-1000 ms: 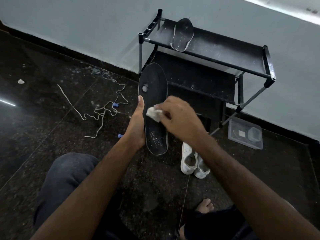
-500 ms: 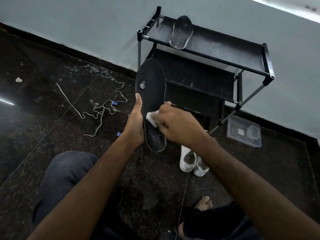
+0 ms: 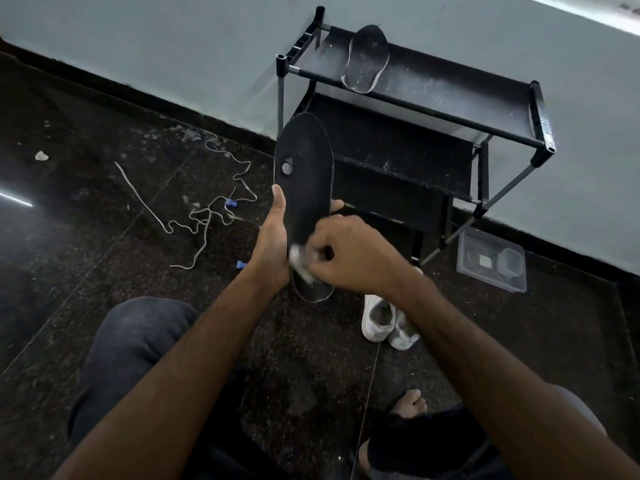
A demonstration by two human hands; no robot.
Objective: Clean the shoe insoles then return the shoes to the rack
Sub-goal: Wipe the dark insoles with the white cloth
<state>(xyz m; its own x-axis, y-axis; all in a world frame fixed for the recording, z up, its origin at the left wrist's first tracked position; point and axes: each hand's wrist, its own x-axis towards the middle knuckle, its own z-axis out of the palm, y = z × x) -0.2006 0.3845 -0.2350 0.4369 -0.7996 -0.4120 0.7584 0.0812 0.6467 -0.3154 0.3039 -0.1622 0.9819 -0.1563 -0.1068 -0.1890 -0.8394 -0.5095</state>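
My left hand [image 3: 273, 244] grips a long black insole [image 3: 306, 174] from behind, thumb along its left edge and fingertips showing at its right edge. The insole stands upright with a small pale hole near its top. My right hand [image 3: 353, 254] pinches a small white wipe [image 3: 300, 263] against the lower part of the insole, near the heel. A second black insole [image 3: 365, 60] lies on the top shelf of the black shoe rack [image 3: 450, 95]. Two white shoes [image 3: 386, 322] stand on the floor below my right wrist.
White shoelaces [image 3: 204, 209] with blue tips lie tangled on the dark floor at the left. A clear plastic box [image 3: 491, 263] sits by the wall right of the rack. My knee [image 3: 135, 337] and a bare foot [image 3: 410, 403] are below.
My right hand has slid the wipe down the insole from its middle toward the heel. My left hand keeps hold of the insole.
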